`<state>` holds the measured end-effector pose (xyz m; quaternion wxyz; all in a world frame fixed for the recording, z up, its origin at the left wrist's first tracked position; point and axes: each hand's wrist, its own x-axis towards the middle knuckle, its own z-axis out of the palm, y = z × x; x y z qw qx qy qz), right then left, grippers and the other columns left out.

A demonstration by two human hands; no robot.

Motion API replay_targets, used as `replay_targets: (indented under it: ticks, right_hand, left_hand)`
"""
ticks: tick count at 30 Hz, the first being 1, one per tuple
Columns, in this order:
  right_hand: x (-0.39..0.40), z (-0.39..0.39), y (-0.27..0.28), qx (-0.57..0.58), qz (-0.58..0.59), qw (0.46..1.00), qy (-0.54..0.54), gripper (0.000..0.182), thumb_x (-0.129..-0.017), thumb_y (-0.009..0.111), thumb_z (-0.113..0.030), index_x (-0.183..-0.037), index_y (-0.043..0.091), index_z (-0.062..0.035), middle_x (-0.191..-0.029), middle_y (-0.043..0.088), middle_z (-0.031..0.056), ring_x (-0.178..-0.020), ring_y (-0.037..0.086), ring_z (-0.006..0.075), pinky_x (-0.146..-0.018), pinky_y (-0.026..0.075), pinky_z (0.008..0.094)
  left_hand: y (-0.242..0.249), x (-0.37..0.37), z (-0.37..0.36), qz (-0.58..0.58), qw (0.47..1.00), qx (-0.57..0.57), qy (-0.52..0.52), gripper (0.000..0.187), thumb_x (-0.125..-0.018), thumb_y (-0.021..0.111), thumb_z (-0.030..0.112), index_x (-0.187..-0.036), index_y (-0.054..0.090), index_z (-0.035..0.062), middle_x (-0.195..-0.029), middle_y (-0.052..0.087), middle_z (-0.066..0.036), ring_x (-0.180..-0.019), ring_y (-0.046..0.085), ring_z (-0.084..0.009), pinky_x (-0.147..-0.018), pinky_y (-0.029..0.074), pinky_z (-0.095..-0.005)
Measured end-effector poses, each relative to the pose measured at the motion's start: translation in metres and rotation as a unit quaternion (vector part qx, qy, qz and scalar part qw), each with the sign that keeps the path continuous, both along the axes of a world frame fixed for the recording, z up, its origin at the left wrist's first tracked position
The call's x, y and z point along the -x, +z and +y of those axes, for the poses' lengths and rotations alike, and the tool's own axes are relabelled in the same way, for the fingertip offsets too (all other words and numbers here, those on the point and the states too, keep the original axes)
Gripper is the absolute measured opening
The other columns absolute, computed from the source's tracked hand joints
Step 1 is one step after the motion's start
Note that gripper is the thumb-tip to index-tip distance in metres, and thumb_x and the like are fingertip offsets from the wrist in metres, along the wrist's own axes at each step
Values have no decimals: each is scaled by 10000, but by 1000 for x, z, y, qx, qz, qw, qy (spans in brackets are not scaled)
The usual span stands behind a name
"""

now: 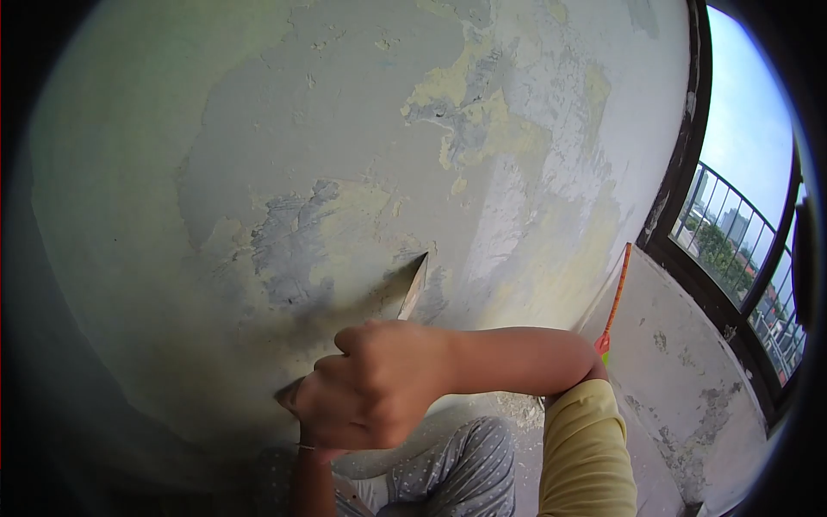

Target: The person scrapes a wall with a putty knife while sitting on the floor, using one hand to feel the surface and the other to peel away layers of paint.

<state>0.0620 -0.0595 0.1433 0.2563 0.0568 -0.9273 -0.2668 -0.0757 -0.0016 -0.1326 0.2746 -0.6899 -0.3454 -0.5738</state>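
Observation:
My right hand (375,383) is a closed fist close in front of the wall, its bare forearm coming in from the right out of a yellow sleeve (590,448). It grips a scraper (414,290) whose handle is hidden in the fist; the pale, pointed blade rises above the knuckles with its tip at the wall. Another dark, pointed metal tip (288,396) juts out left of the fist. My left hand (326,454) is almost wholly behind the right one, with a thin band at its wrist; its fingers are hidden. Scraped grey patches (297,233) mark the wall around the blade.
The wall (250,112) has uneven grey, white and yellowish layers. At right a dark-framed window (672,233) looks onto a railing. A thin orange-red strip (617,293) stands beside the worn ledge (680,345). Below are my bent legs in dotted trousers (465,470) and some crumbled debris (523,409).

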Motion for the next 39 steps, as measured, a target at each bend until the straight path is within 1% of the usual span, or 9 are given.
replay_targets:
  ticks: [7, 10, 11, 13, 14, 16, 30, 32, 39]
  right_hand:
    - [-4, 9, 2, -34, 14, 999, -3, 354, -836, 642, -303, -593, 483, -102, -610, 422, 1, -505, 487, 131, -384, 349, 279]
    - [6, -14, -1, -24, 11, 999, 35, 339, -838, 644, -311, -614, 498, -102, -613, 426, -1, -511, 484, 134, -382, 340, 279]
    - [9, -29, -6, -43, -22, 997, 68, 330, -838, 650, -315, -624, 505, -110, -622, 437, -1, -524, 494, 140, -384, 338, 277]
    - [8, -20, -4, -17, 7, 998, 58, 326, -837, 649, -311, -624, 508, -109, -625, 445, 1, -532, 504, 143, -391, 351, 278]
    - [6, -11, -3, 10, 39, 998, 49, 322, -836, 648, -308, -624, 511, -108, -629, 452, 4, -540, 514, 146, -397, 364, 278]
    - [0, 7, 3, 40, 56, 997, -29, 316, -842, 639, -299, -630, 519, -97, -635, 466, 14, -557, 541, 152, -414, 394, 281]
    - [13, -35, -1, -33, 27, 996, 81, 325, -871, 639, -304, -652, 500, -109, -630, 443, -5, -504, 464, 132, -407, 334, 276]
    - [1, 10, -5, 22, 144, 989, -11, 314, -861, 634, -304, -648, 510, -109, -601, 416, -17, -500, 475, 134, -409, 352, 281]
    - [0, -13, 3, -8, 26, 998, 53, 301, -855, 647, -308, -667, 535, -100, -601, 417, -17, -486, 469, 139, -406, 347, 298]
  left_hand:
    - [-7, -12, -7, -170, 970, 103, -141, 317, -827, 637, 203, -1128, 545, 163, -1181, 452, -55, -1013, 476, -243, -852, 387, -406]
    - [-33, 12, 34, -71, 939, 215, -259, 342, -870, 675, 455, -860, 643, 115, -719, 647, -1, -578, 616, -208, -499, 482, -356]
    - [-24, 7, 28, -72, 939, 214, -260, 342, -870, 675, 455, -860, 643, 115, -719, 647, -1, -578, 616, -208, -499, 482, -356]
    - [4, -9, 3, 6, 999, -33, 37, 466, -816, 697, 348, -1178, 501, 129, -1181, 452, -58, -1010, 484, -225, -857, 404, -395]
    - [2, -20, -1, 8, 999, -31, 34, 466, -816, 697, 348, -1178, 501, 129, -1181, 452, -58, -1010, 484, -225, -857, 404, -395]
    - [-4, -39, 1, -171, 968, 162, -87, 59, -674, 612, 110, -675, 619, 52, -707, 551, -117, -731, 568, -299, -708, 494, -408]
    - [12, -28, 37, -141, 982, 103, -73, 69, -701, 599, 118, -719, 612, 52, -756, 540, -118, -763, 554, -300, -726, 483, -413]
    - [8, -25, 33, -133, 983, 108, -73, 71, -706, 597, 119, -725, 611, 52, -764, 538, -119, -768, 552, -300, -728, 481, -414]
    - [7, -35, 38, -137, 983, 99, -68, 79, -721, 590, 123, -749, 607, 52, -790, 532, -120, -786, 545, -301, -737, 475, -417]
